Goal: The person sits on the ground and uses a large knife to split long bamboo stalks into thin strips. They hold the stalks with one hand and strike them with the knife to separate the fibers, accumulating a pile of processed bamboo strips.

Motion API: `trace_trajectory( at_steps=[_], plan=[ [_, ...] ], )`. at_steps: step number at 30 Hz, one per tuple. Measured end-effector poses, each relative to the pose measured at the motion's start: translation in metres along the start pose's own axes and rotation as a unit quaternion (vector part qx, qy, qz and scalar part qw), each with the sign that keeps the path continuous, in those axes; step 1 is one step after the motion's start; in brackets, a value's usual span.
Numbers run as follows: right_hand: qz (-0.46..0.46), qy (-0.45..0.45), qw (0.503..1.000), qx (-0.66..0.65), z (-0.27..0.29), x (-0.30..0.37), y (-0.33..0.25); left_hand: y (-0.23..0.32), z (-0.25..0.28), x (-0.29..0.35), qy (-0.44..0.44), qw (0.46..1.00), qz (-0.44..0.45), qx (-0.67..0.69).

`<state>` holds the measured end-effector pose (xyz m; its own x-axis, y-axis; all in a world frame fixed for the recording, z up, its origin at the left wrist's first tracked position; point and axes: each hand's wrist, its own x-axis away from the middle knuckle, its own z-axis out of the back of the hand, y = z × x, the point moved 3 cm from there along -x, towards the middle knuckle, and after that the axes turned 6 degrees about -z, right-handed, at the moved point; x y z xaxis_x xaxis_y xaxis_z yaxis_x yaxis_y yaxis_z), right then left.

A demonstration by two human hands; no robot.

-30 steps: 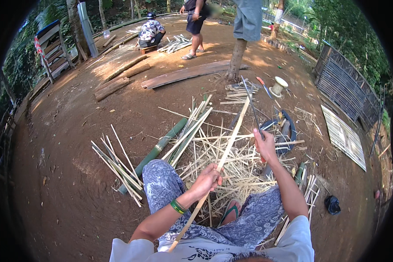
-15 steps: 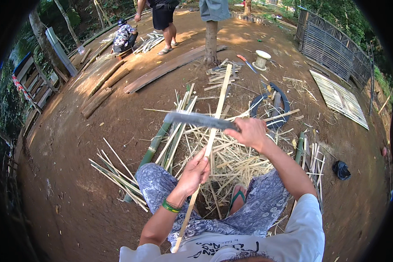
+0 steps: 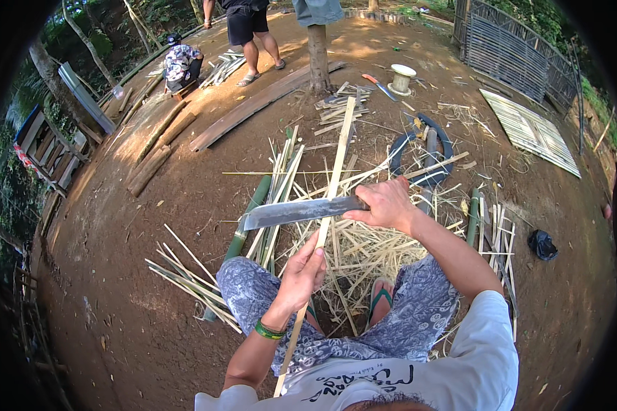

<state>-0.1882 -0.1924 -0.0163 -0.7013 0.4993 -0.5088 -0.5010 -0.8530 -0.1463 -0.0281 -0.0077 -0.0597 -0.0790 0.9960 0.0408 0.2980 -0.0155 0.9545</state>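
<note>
Far left, a slatted wooden rack (image 3: 48, 152) is leaning at the edge of the clearing; rightward, logs (image 3: 151, 168) are lying on the bare soil and a co-worker (image 3: 182, 65) is sitting low near split pieces. Nearer me, a loose bundle of pale strips (image 3: 192, 279) is fanning out by my left knee, its inner ends lying close to a green bamboo pole (image 3: 236, 244). Another person (image 3: 251, 41) is standing farther off, cut by the upper edge. My left hand (image 3: 301, 272), green band (image 3: 269, 331) circling the wrist, is gripping a long flat strip (image 3: 341, 151): thumb and curled fingers are pinching it just below the blade. That strip is slanting through the middle, its far end pointing away from me, its near end reaching down to my shirt (image 3: 370, 380). A broad dark knife (image 3: 288, 214) is lying crosswise in front of it, tip pointing left; I cannot tell whether the edge is touching. My right hand (image 3: 385, 204) is closing around the handle, fingers wrapped and pressed together. Beneath, a heap of shavings (image 3: 370, 257) is spreading. Farther right, a pale spool (image 3: 402, 79) is standing upright, a short green bamboo length (image 3: 473, 218) is lying beside more strips, and a black plastic bag (image 3: 542, 244) is sitting crumpled on the dirt.
</note>
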Motion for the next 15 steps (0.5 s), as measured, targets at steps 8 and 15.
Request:
trace_trajectory(
  at_steps=[8, 15],
  plan=[
    [-0.320, 0.080, 0.938, -0.104, 0.013, 0.011, 0.110, -0.015, 0.003, 0.044, -0.022, 0.999, 0.029, -0.031],
    [-0.441, 0.103, 0.811, -0.370, 0.003, 0.012, 0.105, -0.013, -0.009, 0.012, 0.017, 0.999, 0.029, 0.017]
  ],
)
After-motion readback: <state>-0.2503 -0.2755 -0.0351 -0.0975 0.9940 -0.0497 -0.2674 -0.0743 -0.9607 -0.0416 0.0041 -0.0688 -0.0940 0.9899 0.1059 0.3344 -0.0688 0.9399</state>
